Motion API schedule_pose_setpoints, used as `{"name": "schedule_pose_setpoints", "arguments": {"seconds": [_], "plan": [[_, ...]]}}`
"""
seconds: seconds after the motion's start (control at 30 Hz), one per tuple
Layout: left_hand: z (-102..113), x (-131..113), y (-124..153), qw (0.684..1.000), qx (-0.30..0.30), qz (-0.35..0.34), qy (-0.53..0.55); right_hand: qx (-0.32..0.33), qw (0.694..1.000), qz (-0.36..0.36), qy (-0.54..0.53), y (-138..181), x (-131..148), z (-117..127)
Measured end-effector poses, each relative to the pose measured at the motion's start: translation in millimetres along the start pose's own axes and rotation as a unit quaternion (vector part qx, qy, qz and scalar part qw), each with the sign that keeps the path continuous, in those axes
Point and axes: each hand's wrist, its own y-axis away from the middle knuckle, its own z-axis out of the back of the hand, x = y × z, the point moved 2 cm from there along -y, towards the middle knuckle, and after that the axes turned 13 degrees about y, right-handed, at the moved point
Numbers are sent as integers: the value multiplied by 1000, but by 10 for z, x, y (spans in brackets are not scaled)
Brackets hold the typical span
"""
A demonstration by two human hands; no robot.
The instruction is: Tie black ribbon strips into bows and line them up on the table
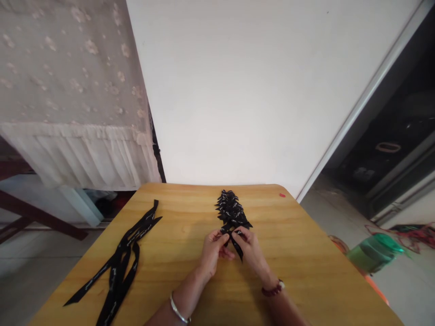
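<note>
Both my hands pinch a black ribbon (239, 250) with white lettering over the middle of the wooden table. My left hand (215, 249), with a silver bangle on its wrist, grips the ribbon's left part between thumb and fingers. My right hand (250, 250), wearing a dark red bead bracelet, holds the right part, and a pointed tail hangs between the hands. Just beyond my fingertips lies a row of black ribbon bows (231, 207), overlapping one another. Loose black ribbon strips (117, 269) lie in a pile at the table's left.
The wooden table (292, 280) meets a white wall (238, 99) at its far edge. A small red piece (282, 195) lies near the far right corner. Right of the table stands a green translucent container (374, 253). A lace-trimmed cloth (91, 154) hangs at the left.
</note>
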Motion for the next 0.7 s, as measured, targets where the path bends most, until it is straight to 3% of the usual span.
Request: {"name": "schedule_pose_setpoints", "arguments": {"seconds": [0.17, 0.37, 0.5, 0.6, 0.7], "plan": [[30, -75, 21, 987, -90, -119, -60, -109, 990, -8, 85, 10, -76, 86], [13, -67, 48, 974, -64, -168, -136, -154, 964, 10, 215, 25, -82, 91], [-12, -23, 57, 982, -34, -114, -143, -162, 958, 16, 236, 34, -35, 75], [-49, 10, 67, 989, 24, -47, -137, -139, 966, 35, 216, 51, -7, 50], [-78, 3, 78, 991, 61, -31, -115, -111, 974, 63, 189, 75, 22, 28]]}}
